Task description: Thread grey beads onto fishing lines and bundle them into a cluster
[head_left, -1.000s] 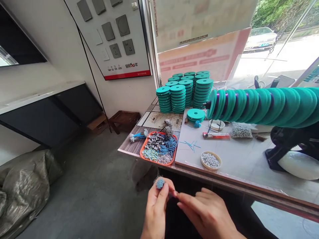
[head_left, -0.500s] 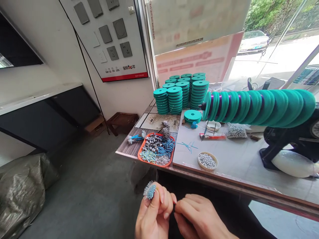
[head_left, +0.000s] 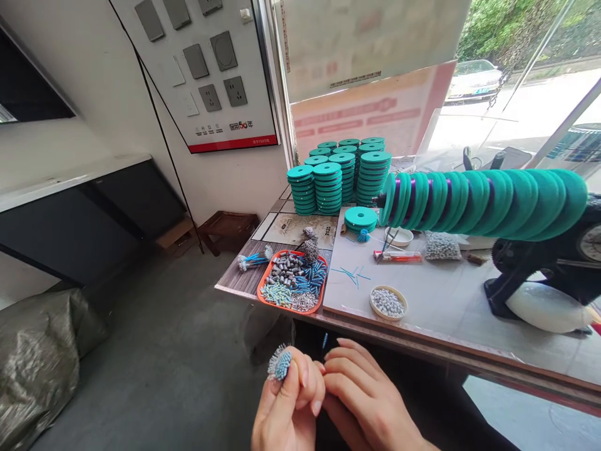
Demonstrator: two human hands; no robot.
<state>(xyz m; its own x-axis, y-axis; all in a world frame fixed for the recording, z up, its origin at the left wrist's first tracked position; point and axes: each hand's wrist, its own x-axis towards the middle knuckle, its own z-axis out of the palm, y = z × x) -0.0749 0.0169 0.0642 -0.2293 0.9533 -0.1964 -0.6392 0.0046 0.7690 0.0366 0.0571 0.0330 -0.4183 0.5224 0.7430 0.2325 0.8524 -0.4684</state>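
My left hand (head_left: 288,398) is closed, thumb and fingers pinching a round bunch of tiny light-blue and silvery tips (head_left: 280,364). Right beside it, my right hand (head_left: 364,394) is bent with its fingers close together, its fingertips meeting the left fingers. Whatever it may pinch is hidden behind the fingers. A small dark-blue ribbed piece (head_left: 325,340) shows just beyond the right fingertips; whether it is held I cannot tell. Past both hands, an orange tray (head_left: 261,299) on the table holds grey cylinders, blue ribbed pieces, pale green pieces and small silvery beads.
A round dish (head_left: 406,307) of grey-white beads stands near the table edge. Behind it lie thin blue sticks (head_left: 353,275) and a red-and-clear packet (head_left: 398,256). Stacked green discs (head_left: 328,188) stand at the back; a machine carries a row of green discs (head_left: 488,200) at right.
My right hand has lifted slightly, its fingers straighter and more spread toward the left hand. The dark-blue ribbed piece has come into sight. My left hand keeps its pinch on the bunch.
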